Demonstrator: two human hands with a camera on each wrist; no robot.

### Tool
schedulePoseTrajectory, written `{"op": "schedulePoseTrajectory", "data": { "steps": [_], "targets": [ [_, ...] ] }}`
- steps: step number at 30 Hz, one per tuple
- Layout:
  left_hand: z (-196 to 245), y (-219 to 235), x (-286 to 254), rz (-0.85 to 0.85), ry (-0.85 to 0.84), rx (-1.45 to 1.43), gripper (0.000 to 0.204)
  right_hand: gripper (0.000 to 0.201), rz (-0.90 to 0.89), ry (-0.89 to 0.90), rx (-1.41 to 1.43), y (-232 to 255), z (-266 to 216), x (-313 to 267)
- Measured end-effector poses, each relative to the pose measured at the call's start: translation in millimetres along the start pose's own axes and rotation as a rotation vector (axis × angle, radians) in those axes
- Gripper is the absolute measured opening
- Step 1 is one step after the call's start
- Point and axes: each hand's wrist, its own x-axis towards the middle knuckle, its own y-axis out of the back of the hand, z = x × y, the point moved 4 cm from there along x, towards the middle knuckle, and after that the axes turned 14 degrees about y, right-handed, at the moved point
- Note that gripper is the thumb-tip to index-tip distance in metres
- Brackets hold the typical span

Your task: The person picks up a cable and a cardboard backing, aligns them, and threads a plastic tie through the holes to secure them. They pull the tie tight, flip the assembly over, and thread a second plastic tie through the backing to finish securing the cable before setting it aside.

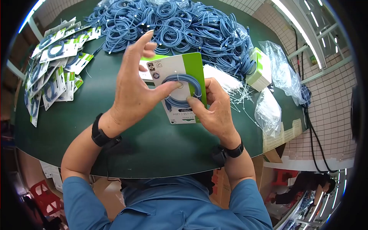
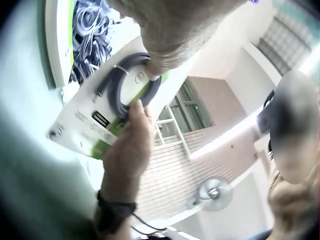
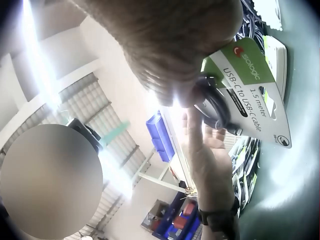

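Observation:
A blue coiled cable lies against a white and green cardboard card, held over the table. Print on the card reads USB-C to USB-C cable, 1.5 meter. My right hand pinches the card's right edge, its thumb over the coil and its fingers behind. The thumb of my left hand presses on the card inside the coil, while its other fingers point up, away from the card. In the left wrist view, the right thumb lies on the lower side of the coil.
A heap of blue coiled cables covers the table's back. Carded cables are piled at the left. White cable ties, a stack of cards and plastic bags lie at the right. Another card lies behind my hands.

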Motion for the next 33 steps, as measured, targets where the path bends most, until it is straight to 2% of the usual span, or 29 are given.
{"op": "schedulePoseTrajectory", "data": {
  "steps": [3, 7, 8, 11, 16, 19, 20, 23, 24, 27, 28, 31, 33],
  "targets": [
    [-31.3, -22.9, -14.2, -0.364, 0.726, -0.640, 0.066, 0.023, 0.048, -0.018, 0.068, -2.9, 7.7, 0.1],
    [-37.0, -28.1, -23.3, -0.472, 0.853, -0.779, 0.052, 0.023, 0.014, -0.073, 0.036, -1.9, 16.4, 0.3],
    [-38.8, -26.9, -24.2, -0.475, 0.857, -0.775, 0.052, 0.023, 0.016, -0.076, 0.040, -2.0, 17.2, 0.1],
    [-48.7, -27.9, -29.9, -0.624, 0.958, -0.688, 0.041, 0.026, -0.011, -0.036, 0.099, -3.0, 16.6, 1.4],
    [-44.7, -36.6, -36.4, -0.615, 0.983, -0.834, 0.034, 0.032, -0.086, -0.043, 0.076, -0.2, 23.9, 1.4],
    [-37.9, -33.8, -31.9, -0.553, 0.864, -0.760, 0.033, 0.037, -0.162, -0.014, 0.027, 5.2, 24.4, 2.9],
    [-35.9, -33.0, -30.9, -0.569, 0.866, -0.756, 0.033, 0.037, -0.148, -0.020, 0.028, 9.8, 24.3, 4.6],
    [-31.4, -24.1, -22.2, -0.489, 0.815, -0.776, 0.033, 0.029, 0.085, -0.183, 0.076, 37.2, 30.9, 10.5],
    [-31.0, -23.4, -20.9, -0.512, 0.814, -0.775, 0.033, 0.029, 0.106, -0.190, 0.075, 44.9, 35.8, 10.7],
    [-33.3, -13.8, -14.0, -0.419, 0.766, -0.751, 0.033, 0.021, -0.127, -0.155, -0.514, 60.5, 53.8, 9.6],
    [-32.3, -13.8, -12.7, -0.441, 0.763, -0.748, 0.033, 0.021, -0.109, -0.164, -0.512, 62.5, 61.5, 7.2],
    [-30.6, -8.9, -7.5, -0.353, 0.734, -0.777, 0.033, 0.015, -0.176, -0.069, -0.809, 58.5, 81.9, 0.3],
    [-31.5, -10.6, -8.3, -0.362, 0.736, -0.774, 0.033, 0.014, -0.121, -0.021, -0.796, 57.6, 87.2, 1.4]
  ]
}}
